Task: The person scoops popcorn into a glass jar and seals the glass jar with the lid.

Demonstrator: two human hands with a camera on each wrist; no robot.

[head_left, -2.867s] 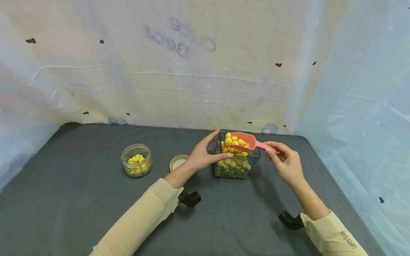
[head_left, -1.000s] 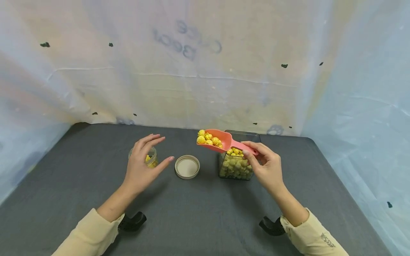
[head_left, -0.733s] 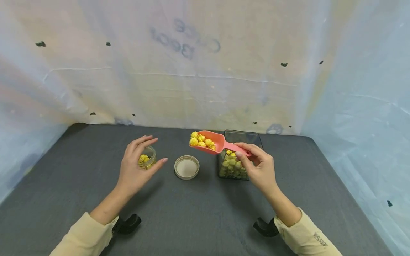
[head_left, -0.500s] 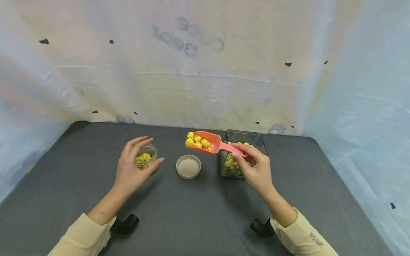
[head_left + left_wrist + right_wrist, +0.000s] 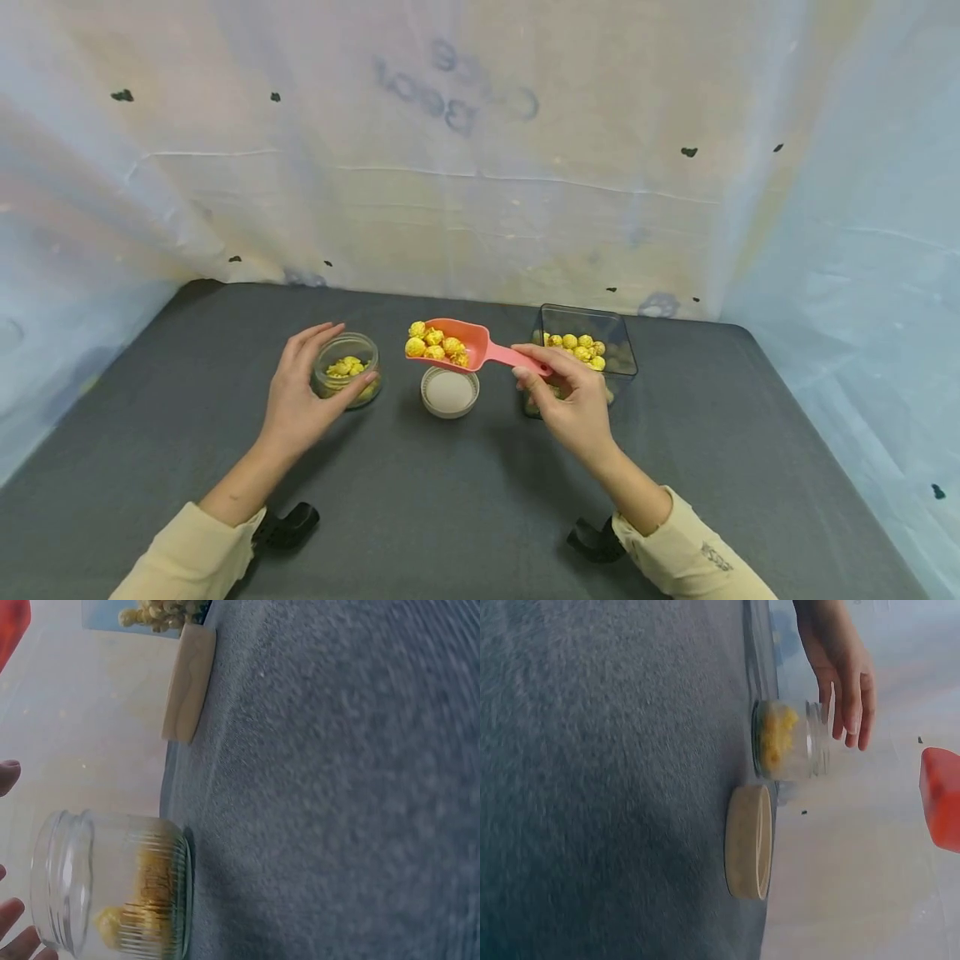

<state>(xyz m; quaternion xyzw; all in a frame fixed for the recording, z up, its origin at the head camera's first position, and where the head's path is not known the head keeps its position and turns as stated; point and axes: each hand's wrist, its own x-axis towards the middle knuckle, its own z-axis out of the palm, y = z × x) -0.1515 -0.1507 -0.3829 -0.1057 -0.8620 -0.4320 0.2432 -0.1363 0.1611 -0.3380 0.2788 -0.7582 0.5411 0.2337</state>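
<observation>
My right hand [image 5: 573,408] pinches the handle of a coral-pink scoop [image 5: 476,340], held level and loaded with several yellow popcorn balls [image 5: 435,343]. The scoop hovers above the table, with its front end to the left, near the jar. My left hand [image 5: 300,400] curves loosely beside a clear glass jar [image 5: 346,337], thumb in front and fingers at its far left side; contact is unclear. In the left wrist view, the upright jar [image 5: 79,885] contains some yellow popcorn, and its mouth is uncovered.
A cream round lid [image 5: 450,395] lies on the dark grey table [image 5: 450,517] between jar and bin. Behind my right hand stands a clear square bin [image 5: 585,313] with more popcorn. Pale sheeting [image 5: 480,225] hangs behind the table.
My right hand has lifted the loaded scoop out of the bin and carried it left past the bin's edge. My left hand has left the bin and moved over beside the jar.
</observation>
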